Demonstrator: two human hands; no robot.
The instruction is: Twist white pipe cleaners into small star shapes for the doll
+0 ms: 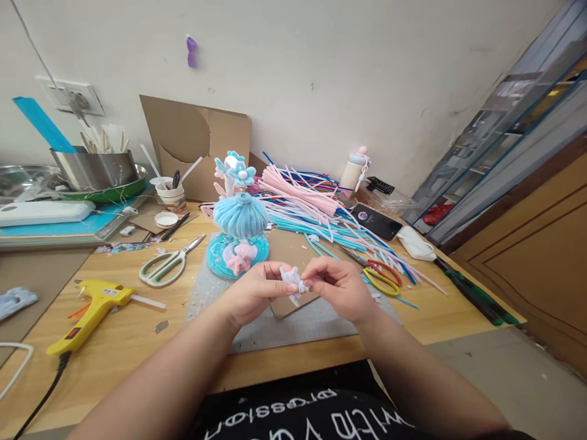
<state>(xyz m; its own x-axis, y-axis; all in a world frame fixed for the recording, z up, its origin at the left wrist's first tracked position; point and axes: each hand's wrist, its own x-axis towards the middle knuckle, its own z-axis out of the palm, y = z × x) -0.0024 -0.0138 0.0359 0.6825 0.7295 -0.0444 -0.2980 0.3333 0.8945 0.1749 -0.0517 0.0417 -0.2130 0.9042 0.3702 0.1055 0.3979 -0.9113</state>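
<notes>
Between my two hands is a small pale lilac fuzzy piece (293,281), apparently bent from pipe cleaner. My left hand (260,289) pinches its left side between thumb and fingers. My right hand (338,287) has its fingertips closed on the right edge. Both are held above a grey mat (293,339) and a piece of brown cardboard (280,308). Just beyond my left hand stands a light blue pipe-cleaner craft (241,217) with a ribbed dome and flowers on top. On its round blue base (214,260) sits a pink star (241,261).
A yellow glue gun (94,305) and white-handled scissors (169,263) lie at left. Bundled pipe cleaners (302,192) spread behind my hands. Scissors with red and yellow handles (383,280), a phone (376,221) and green-black pliers (477,293) are at right. A bottle (353,174) stands behind.
</notes>
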